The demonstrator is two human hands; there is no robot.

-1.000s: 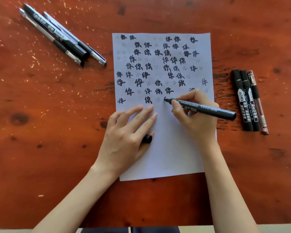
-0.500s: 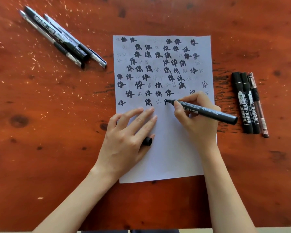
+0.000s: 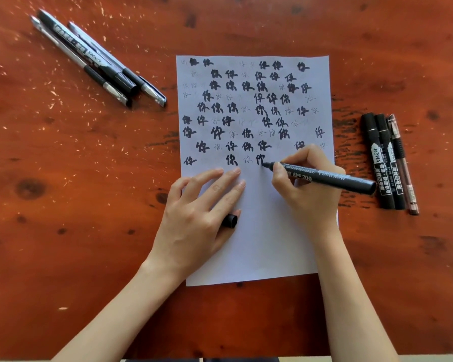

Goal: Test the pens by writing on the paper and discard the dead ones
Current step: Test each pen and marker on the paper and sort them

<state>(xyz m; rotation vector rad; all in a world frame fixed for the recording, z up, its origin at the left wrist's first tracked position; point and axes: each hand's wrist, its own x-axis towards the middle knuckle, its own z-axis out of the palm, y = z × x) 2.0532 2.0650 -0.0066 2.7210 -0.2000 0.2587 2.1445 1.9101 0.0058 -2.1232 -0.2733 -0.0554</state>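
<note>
A white sheet of paper (image 3: 267, 244) lies on the table, its upper half filled with black and faint written characters. My right hand (image 3: 306, 197) grips an uncapped black marker (image 3: 324, 178), whose tip touches the paper at a fresh, thick black character in the lowest row. My left hand (image 3: 194, 218) rests on the sheet's left side with straight fingers, and its thumb pins the marker's black cap (image 3: 230, 220) against the hand. Three capped pens (image 3: 102, 61) lie together at the far left. Two black markers and a thin pen (image 3: 387, 163) lie at the right.
The table (image 3: 63, 205) is reddish-brown wood with dark knots and pale flecks. Its near edge runs along the bottom of the view. Both pen groups lie apart from the paper.
The marker tip has moved down and right along the paper, adding black strokes to a new character in the lowest row. My left hand stays on the sheet.
</note>
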